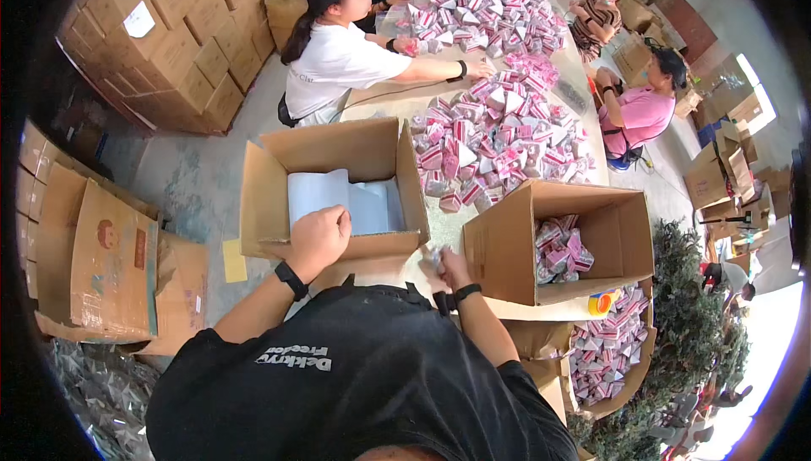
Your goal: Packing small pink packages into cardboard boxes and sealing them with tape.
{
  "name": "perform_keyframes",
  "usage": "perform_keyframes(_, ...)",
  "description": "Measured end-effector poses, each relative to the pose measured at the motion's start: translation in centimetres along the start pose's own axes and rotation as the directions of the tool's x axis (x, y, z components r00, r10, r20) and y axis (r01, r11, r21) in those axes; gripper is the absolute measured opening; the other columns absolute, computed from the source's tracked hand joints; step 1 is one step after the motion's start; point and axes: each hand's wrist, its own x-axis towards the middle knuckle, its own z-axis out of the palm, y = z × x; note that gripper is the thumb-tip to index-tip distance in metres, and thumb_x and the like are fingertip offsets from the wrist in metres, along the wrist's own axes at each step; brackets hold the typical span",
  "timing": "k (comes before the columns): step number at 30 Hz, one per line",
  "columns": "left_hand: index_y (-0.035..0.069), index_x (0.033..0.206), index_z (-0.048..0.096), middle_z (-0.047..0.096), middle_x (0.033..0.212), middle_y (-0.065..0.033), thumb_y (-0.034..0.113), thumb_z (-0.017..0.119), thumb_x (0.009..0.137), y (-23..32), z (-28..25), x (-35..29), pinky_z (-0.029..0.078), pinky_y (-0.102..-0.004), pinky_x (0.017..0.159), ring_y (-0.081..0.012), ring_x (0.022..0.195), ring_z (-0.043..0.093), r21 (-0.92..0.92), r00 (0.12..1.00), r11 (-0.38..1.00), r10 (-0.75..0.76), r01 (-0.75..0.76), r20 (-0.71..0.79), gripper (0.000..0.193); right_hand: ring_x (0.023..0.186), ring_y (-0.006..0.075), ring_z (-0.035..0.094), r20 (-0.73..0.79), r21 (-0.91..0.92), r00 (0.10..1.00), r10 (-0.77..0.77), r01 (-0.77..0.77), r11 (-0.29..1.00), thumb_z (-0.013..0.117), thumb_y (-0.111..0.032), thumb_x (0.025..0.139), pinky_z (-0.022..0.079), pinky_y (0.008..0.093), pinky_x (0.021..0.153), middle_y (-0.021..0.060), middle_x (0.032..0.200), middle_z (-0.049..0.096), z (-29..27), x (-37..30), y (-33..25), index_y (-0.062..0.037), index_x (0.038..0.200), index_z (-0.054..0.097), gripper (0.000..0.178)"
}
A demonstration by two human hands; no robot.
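Note:
My left hand is curled closed over the near side of an open cardboard box. Pale bluish-white sheets line the inside of that box, right beside my knuckles; whether my fingers grip them is hidden. Between this box and a second one, my right hand is closed at the table's near edge. A small greyish, blurred thing shows at its fingertips, too unclear to name. The second open carton, to the right, holds several small pink-and-white wrapped packs.
A large heap of wrapped packs covers the table beyond the boxes. Co-workers sit along both sides. At lower right are a yellow-orange tape roll and a carton of packs. Stacked cartons stand far left.

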Motion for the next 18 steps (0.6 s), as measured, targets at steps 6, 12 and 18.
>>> perform_keyframes(6, 0.009, 0.080, 0.066, 0.068, 0.076, -0.0107, 0.022, 0.055, 0.090, 0.1, -0.5, -0.2, 0.050, -0.0462, 0.060, -0.0346, 0.068, 0.065, -0.021, 1.000, 1.000, 0.019, -0.019, -0.006, 0.019, 0.067, 0.0239, 0.060, -0.199, 0.309, 0.972, -0.123, 0.181, 0.934, 0.057, -0.040, 0.091, 0.044, 0.0394, 0.046, 0.0068, 0.080, 0.057, 4.6, -1.1, -15.7, -0.0071, 0.091, 0.058, 0.033)
perform_keyframes(12, 0.010, 0.081, 0.066, 0.068, 0.077, -0.0102, 0.023, 0.056, 0.088, 0.5, -0.6, -0.3, 0.051, -0.0453, 0.059, -0.0335, 0.069, 0.065, -0.042, 0.998, 0.998, 0.046, -0.048, -0.031, 0.018, 0.078, 0.0252, 0.057, -0.036, 0.560, 0.999, 0.036, -0.010, 0.828, 0.054, -0.030, 0.093, 0.049, 0.0511, 0.064, 0.0042, 0.084, 0.056, 3.4, 6.7, -20.5, -0.0122, 0.099, 0.058, 0.020)
perform_keyframes(18, 0.010, 0.083, 0.067, 0.069, 0.079, -0.0101, 0.024, 0.056, 0.088, -0.3, -0.6, -0.8, 0.052, -0.0446, 0.060, -0.0331, 0.070, 0.066, -0.014, 1.000, 1.000, -0.017, 0.017, -0.006, 0.019, 0.109, 0.0326, 0.061, -0.122, 0.684, 0.668, -0.734, 0.592, 0.425, 0.049, -0.023, 0.100, 0.051, 0.0378, 0.095, 0.0184, 0.121, 0.060, 4.8, 2.4, -32.6, 0.0042, 0.120, 0.049, 0.034)
